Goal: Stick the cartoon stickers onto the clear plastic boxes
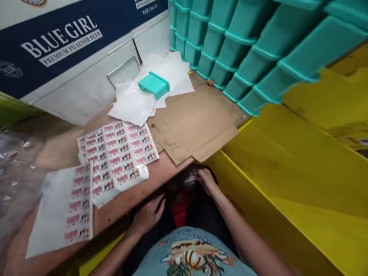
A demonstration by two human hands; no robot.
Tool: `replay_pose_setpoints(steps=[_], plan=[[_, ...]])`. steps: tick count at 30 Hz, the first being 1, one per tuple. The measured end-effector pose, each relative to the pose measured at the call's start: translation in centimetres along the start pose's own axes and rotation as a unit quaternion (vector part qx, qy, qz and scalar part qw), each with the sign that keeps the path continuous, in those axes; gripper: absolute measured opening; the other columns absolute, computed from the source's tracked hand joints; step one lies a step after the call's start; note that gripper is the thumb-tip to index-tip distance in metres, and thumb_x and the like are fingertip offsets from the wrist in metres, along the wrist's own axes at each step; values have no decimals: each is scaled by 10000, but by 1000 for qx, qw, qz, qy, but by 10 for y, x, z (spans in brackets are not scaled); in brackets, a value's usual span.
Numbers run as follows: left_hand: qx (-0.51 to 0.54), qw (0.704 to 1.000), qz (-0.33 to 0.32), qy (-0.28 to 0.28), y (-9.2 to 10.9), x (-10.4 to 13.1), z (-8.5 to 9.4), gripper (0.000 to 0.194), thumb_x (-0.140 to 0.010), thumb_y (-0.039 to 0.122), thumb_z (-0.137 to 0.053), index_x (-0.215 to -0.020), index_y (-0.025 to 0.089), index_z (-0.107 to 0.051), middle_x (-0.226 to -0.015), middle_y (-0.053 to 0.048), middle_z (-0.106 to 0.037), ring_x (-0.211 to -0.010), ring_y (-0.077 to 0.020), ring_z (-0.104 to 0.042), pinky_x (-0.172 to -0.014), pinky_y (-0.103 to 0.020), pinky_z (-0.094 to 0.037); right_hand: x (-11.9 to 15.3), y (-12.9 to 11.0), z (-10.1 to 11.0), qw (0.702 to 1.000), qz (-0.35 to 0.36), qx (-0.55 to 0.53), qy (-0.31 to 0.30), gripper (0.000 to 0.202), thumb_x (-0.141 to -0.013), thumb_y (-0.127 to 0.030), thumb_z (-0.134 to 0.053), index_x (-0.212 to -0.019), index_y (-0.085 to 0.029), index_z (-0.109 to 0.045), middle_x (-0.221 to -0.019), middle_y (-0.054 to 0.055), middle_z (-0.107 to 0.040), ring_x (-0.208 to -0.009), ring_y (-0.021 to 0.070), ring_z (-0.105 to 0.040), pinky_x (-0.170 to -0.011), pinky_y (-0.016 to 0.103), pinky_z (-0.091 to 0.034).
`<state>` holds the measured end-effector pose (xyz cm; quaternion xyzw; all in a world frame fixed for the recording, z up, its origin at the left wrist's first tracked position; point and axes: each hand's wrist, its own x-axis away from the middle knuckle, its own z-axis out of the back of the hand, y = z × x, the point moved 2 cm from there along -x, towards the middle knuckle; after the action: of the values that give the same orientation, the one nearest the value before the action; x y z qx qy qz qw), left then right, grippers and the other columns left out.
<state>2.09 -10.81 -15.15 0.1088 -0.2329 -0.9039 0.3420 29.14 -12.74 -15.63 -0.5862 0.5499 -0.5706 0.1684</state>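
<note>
My right hand [206, 179] is low over my right thigh, just past the table's front edge. Its fingers are closed on a small shiny clear plastic piece [191, 178] with a pinkish tint; its exact kind is too blurred to tell. Over the other thigh, close to the table edge, rests my left hand [148, 214]. The thumb stands apart from the fingers and I see nothing held, though the fingertips are partly in shadow. Nearest to it on the table are sheets of printed stickers [120, 153] with pink and dark figures. One partly used sticker sheet [57, 207] lies at the left.
A turquoise plastic box [155, 84] lies on loose white sheets [132, 101]. Flattened brown cardboard [198, 119] covers the table's right part. Turquoise bins [247, 50] are stacked at the back right. Yellow boxes [281, 165] stand at my right, a beer carton [71, 46] behind, clear plastic [17, 172] left.
</note>
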Motion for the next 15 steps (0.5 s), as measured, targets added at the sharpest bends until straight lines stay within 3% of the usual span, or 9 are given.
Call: replay_pose_setpoints(steps=[3,7,10,12,15], plan=[[4,999,-27,21,-16,20,-12,314,-964,270,-458,-1199,197,-653,-1151,-81,-720,-1063,-212,-684,-969,-337,-544,78,3,9,997,1,-81,14,414,-921,-453,-504,-1196,-165,-616,-1094,114,-708,-1002,250,-676,-893,446,-546],[-10,997,-70,41,-21,36,-3,303,-944,300,-475,-1136,196,-685,-1172,-86,-707,-1112,-242,-650,-990,-376,-520,166,-41,23,983,87,-158,25,418,-841,-405,-515,-1173,-191,-650,-1134,115,-721,-1067,272,-668,-954,462,-524],[-54,998,-5,-36,-20,36,-8,351,-955,325,-417,-1143,186,-679,-1188,-120,-691,-1035,-267,-661,-932,-416,-521,217,-90,55,964,222,12,146,444,-909,-463,-426,-1199,-206,-642,-1183,103,-698,-1110,277,-644,-945,477,-531],[-69,987,65,-132,-15,30,-20,388,-969,304,-361,-1196,169,-646,-1234,-145,-661,-1106,-292,-626,-978,-452,-473,238,-115,78,906,267,191,266,442,-972,-479,-385,-1194,-193,-639,-1147,90,-691,-1053,258,-657,-890,448,-556],[-37,965,112,-234,2,20,-45,356,-957,273,-427,-1245,164,-606,-1283,-132,-628,-1210,-267,-575,-1026,-393,-439,241,-130,92,841,297,306,332,352,-971,-398,-536,-1224,-161,-598,-1199,84,-632,-1037,232,-641,-873,429,-554]])
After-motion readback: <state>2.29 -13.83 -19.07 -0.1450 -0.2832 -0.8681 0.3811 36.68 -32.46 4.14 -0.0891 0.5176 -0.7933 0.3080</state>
